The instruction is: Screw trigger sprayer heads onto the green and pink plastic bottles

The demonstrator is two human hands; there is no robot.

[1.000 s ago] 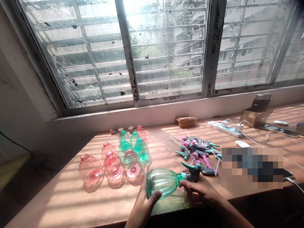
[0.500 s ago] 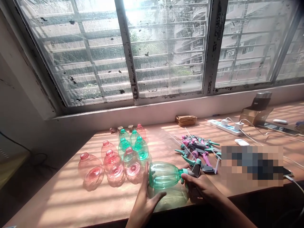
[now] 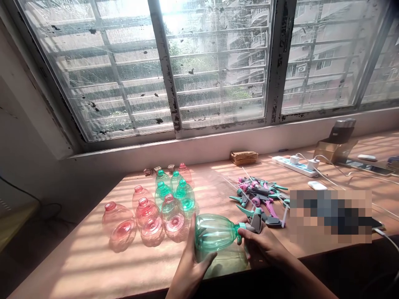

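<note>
A clear green spray bottle (image 3: pixel 215 232) lies on its side in the air above the table's front edge, its neck toward the right. My left hand (image 3: pixel 191 261) cups its base end, fingers behind the base and thumb beneath. At the neck, my right hand (image 3: pixel 260 241) has thumb and fingers closed around the teal collar of the trigger sprayer (image 3: pixel 255 222), which sits on the bottle's mouth. The sprayer has a grey body and a teal lever. Some right-hand fingers are hidden. Behind it lies a pile of trigger sprayers (image 3: pixel 260 193) in grey, pink and teal with thin tubes.
Open pink bottles (image 3: pixel 149 220) and green bottles (image 3: pixel 163 191) stand in a group at left on the wooden table (image 3: pixel 93 265). A brown packet (image 3: pixel 244 158) lies by the window wall. To the right are a power strip (image 3: pixel 294 167), cables and a dark flask (image 3: pixel 343 131).
The left thumb has drawn slightly closer to the bottle's underside. The right hand keeps its grip at the collar, and the view has shifted a little.
</note>
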